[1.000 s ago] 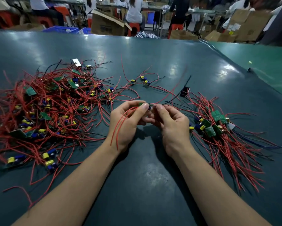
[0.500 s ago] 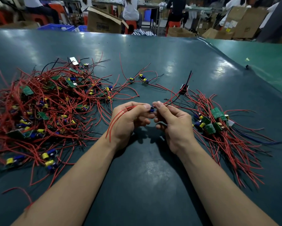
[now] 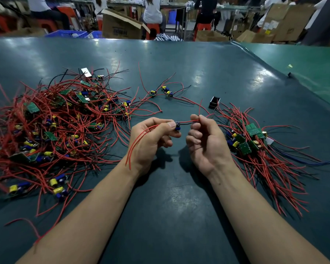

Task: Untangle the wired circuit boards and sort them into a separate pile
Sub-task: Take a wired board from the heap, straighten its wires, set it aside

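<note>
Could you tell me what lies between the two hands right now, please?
In the head view, a small circuit board at the left hand fingertips, its red wire running to the right hand.

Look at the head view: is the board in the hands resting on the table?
No: the left hand pinches the board above the table, and the right hand holds its red wire.

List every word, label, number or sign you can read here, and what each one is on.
None can be read.
Open cardboard box beyond the table: dark print on its front, too blurred to read.
Stacked cartons at far right: pale and yellow stickers, too small to read.
White tag at the far edge of the tangled pile: no legible marks.
Green circuit boards in the sorted pile: any markings too small to read.
</note>
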A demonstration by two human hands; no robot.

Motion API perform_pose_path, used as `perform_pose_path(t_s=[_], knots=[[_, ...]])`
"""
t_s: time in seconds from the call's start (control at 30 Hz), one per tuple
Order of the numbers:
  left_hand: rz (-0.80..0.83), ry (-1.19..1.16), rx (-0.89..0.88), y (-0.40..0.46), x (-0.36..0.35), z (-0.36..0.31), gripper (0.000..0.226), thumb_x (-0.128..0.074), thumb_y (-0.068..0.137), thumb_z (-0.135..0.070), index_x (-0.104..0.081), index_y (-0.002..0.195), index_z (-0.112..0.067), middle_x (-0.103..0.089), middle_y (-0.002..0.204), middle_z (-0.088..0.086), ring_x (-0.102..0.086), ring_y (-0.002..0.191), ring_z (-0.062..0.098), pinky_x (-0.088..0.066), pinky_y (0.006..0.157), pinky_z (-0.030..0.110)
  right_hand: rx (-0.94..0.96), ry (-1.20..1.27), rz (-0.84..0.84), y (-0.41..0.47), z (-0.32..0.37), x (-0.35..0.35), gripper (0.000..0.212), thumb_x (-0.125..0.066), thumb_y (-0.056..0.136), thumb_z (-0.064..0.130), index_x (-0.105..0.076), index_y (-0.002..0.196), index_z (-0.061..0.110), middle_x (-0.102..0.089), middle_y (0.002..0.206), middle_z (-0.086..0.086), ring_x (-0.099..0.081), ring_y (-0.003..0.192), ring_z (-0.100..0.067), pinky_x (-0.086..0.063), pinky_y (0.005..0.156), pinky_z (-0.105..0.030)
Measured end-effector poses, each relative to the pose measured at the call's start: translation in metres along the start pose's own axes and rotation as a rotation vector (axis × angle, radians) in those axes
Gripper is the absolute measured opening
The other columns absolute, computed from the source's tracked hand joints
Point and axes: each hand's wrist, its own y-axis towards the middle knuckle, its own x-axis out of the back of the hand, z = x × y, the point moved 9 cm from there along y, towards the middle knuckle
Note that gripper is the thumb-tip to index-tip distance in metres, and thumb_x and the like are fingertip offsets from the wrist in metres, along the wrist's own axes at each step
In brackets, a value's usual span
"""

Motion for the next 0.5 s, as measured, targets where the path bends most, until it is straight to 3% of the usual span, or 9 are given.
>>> perform_pose_path(t_s=[0.17, 0.3, 0.5], knots=[[-0.047, -0.06, 0.009, 0.001, 0.005, 0.0, 0.008, -0.066, 0.072, -0.015, -0.066, 0.074, -0.007, -0.067, 0.061, 0.011, -0.055, 0.055, 0.018, -0.042, 0.048, 0.018, 0.172, -0.332, -0.046, -0.003, 0.013, 0.003, 0.019, -0.056, 0.096, 0.009, -0.071, 0.087, 0.003, -0.062, 0.059, 0.002, -0.048, 0.044, -0.004, -0.038, 0.04, -0.014], [-0.068, -0.095, 0.004, 0.001, 0.007, 0.0, 0.01, -0.065, 0.07, -0.013, -0.07, 0.062, -0.014, -0.065, 0.058, 0.008, -0.057, 0.052, 0.015, -0.041, 0.046, 0.018, 0.214, -0.316, -0.067, -0.004, 0.014, 0.005, 0.011, -0.059, 0.094, 0.003, -0.07, 0.094, 0.006, -0.066, 0.059, 0.0, -0.051, 0.043, -0.004, -0.042, 0.042, -0.015], [-0.061, -0.121, 0.008, 0.002, 0.007, 0.0, 0.014, -0.06, 0.084, -0.001, -0.065, 0.073, -0.007, -0.067, 0.06, 0.008, -0.058, 0.052, 0.013, -0.042, 0.047, 0.017, 0.339, -0.328, -0.042, -0.004, 0.024, 0.004, 0.012, -0.064, 0.093, 0.008, -0.063, 0.081, 0.006, -0.071, 0.065, -0.005, -0.057, 0.045, -0.009, -0.047, 0.044, -0.019]])
